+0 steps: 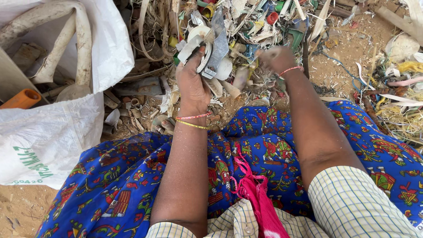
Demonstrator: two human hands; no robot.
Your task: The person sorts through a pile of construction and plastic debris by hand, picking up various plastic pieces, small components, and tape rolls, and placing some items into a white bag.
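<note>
Beside white sack with green print, left hand clutching grey scraps, right hand blurred, grip unclear.

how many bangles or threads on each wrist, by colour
Left hand, holding grey plastic scraps:
pink thread: 1
yellow bangle: 1
Right hand, reaching into the scrap pile:
pink thread: 1
Total: 3

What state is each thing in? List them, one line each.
Left hand: closed around a bunch of grey and white plastic scraps, raised above the pile.
Right hand: blurred, down in the mixed plastic scrap pile.
White woven sack: open, holding dirty white pipes.
Orange plastic tube: lying flat.
</note>
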